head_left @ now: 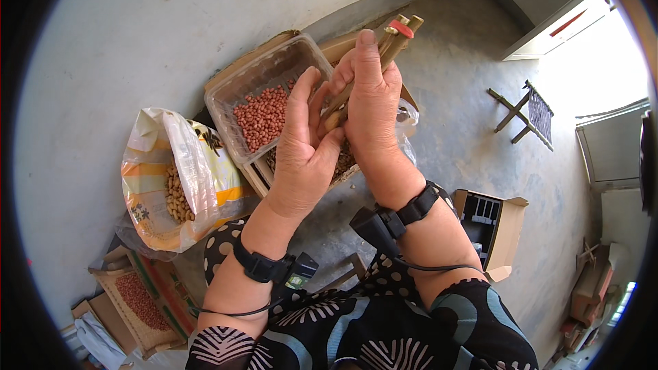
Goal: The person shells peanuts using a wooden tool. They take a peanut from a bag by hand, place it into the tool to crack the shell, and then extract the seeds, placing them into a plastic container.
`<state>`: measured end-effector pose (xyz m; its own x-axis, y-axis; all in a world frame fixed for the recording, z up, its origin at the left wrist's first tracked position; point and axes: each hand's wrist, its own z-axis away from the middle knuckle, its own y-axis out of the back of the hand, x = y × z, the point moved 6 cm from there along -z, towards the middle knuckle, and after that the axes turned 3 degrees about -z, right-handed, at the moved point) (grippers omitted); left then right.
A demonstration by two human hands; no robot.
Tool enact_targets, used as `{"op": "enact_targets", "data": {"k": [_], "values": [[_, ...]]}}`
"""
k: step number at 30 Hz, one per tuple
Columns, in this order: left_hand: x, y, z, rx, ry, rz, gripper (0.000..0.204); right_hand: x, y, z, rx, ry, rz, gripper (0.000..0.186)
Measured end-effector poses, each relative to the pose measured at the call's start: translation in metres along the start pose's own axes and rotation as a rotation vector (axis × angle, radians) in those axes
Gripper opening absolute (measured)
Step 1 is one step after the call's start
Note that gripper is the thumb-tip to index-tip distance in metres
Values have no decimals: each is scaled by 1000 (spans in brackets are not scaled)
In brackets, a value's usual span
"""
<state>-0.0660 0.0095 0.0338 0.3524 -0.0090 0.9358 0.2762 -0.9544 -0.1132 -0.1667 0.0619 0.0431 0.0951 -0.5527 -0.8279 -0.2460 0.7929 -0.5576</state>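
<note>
My right hand (373,106) is closed round a pair of wooden sticks (397,44), bound near the top with a red band. At the lower end of the sticks an unshelled peanut (333,121) shows between my hands. My left hand (301,161) has its thumb tip against the peanut, its fingers curled beside it. Behind the hands a clear plastic tub (221,108) holds reddish shelled peanuts (260,118). The tub rests on a cardboard box, where brown shells (344,161) show partly, below my hands.
To the left a plastic bag (223,177) stands open with unshelled peanuts (177,195) inside. A carton of reddish kernels (140,298) is at the lower left. On the right are an open cardboard box (506,233) and a folding stool (538,115). A wall (103,48) runs along the far left.
</note>
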Motion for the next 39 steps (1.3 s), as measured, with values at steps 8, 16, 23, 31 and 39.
{"op": "enact_targets", "data": {"k": [8,16,23,31,39], "values": [[-31,16,9,79,569,414,20,-14,1,1,-42,68,0,48],[-33,13,9,46,598,543,15,-14,-2,2,-75,9,-34,48],[-35,11,9,15,598,532,16,-9,2,-1,-62,-33,-113,46],[-33,10,9,-24,632,509,15,-10,2,-1,-81,-47,-90,45],[-38,16,10,2,588,546,13,-7,0,0,-91,-64,-154,42]]}}
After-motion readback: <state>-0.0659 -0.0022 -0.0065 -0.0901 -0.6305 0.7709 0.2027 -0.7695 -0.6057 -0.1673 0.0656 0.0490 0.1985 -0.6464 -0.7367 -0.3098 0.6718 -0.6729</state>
